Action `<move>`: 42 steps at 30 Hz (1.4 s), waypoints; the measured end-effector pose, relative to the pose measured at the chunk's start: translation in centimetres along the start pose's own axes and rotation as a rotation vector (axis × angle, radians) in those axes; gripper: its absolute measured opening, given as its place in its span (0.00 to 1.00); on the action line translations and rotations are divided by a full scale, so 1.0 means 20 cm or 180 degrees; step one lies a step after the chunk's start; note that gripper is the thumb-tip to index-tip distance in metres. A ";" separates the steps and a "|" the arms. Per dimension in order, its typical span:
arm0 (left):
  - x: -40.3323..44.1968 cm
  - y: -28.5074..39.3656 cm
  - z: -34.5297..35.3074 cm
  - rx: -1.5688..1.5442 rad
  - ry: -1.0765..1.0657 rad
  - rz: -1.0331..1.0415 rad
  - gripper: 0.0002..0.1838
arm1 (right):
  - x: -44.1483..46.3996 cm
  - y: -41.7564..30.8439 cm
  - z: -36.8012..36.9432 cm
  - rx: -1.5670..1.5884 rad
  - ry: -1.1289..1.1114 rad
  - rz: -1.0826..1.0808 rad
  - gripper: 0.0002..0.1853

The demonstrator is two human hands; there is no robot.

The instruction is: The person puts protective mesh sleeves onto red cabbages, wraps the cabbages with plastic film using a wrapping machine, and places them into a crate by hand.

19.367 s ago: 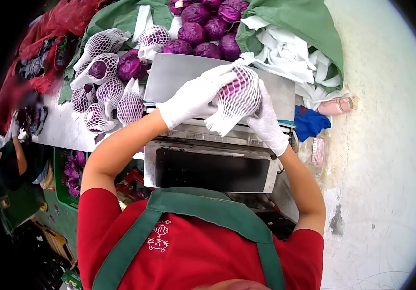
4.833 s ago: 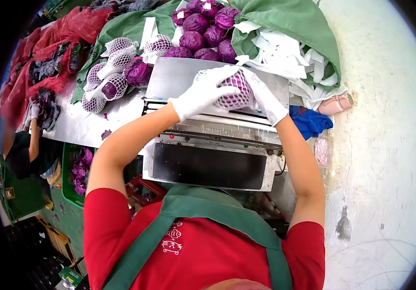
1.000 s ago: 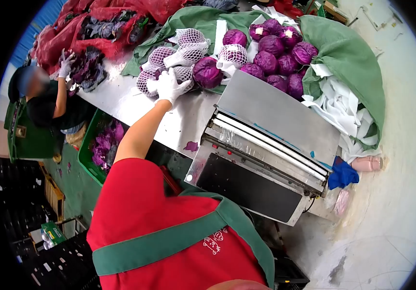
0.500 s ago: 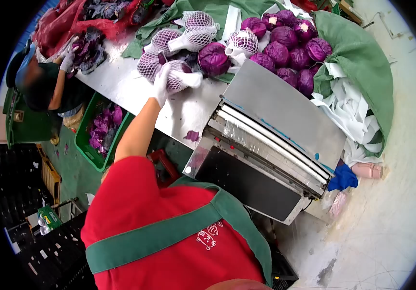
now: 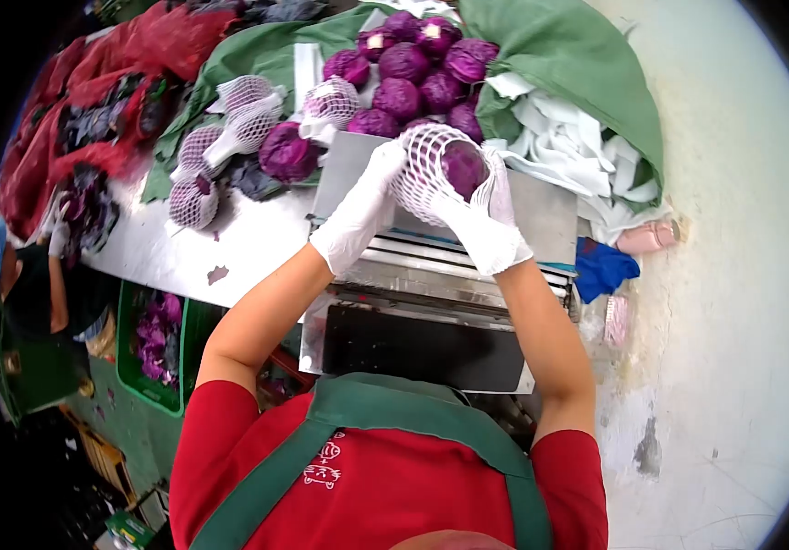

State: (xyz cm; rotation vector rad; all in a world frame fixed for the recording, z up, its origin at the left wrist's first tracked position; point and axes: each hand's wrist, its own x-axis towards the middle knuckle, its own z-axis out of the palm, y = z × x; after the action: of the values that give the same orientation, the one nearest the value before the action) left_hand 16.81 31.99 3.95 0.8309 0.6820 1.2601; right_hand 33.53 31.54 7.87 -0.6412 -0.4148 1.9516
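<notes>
Both my hands wear white gloves and are raised over the film wrapping machine [image 5: 422,344]. Between them is a red cabbage [image 5: 464,170] in a white foam net sleeve [image 5: 420,176]. My left hand [image 5: 369,209] grips the net's left side, its fingertips partly hidden behind the mesh. On the other side, my right hand [image 5: 491,229] holds the net around the cabbage's lower right. Purple cabbage shows through the net's open end. Behind the hands lies a pile of bare red cabbages [image 5: 403,62], and to the left are several netted cabbages [image 5: 252,110].
White net sleeves [image 5: 559,142] spill from a green sack [image 5: 587,55] at right. A blue cloth [image 5: 603,269] and pink bottle [image 5: 648,236] lie beside the machine. At far left a co-worker's gloved hand [image 5: 59,238] touches dark leaves; a green crate [image 5: 181,367] holds trimmings.
My left hand has brought a netted cabbage from the left of the table to above the machine. My right hand has come into view and holds it too. The camera view has turned.
</notes>
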 end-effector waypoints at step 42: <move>0.29 0.10 0.34 0.3436 -0.2808 0.0899 0.51 | -0.04 -0.65 -0.60 -0.6676 -0.1672 -0.2317 0.37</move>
State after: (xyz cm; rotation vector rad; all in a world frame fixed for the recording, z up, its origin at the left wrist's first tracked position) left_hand 22.47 36.88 9.28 2.2507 0.4744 0.5423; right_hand 50.38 36.63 5.45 -0.8717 -2.6127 0.2924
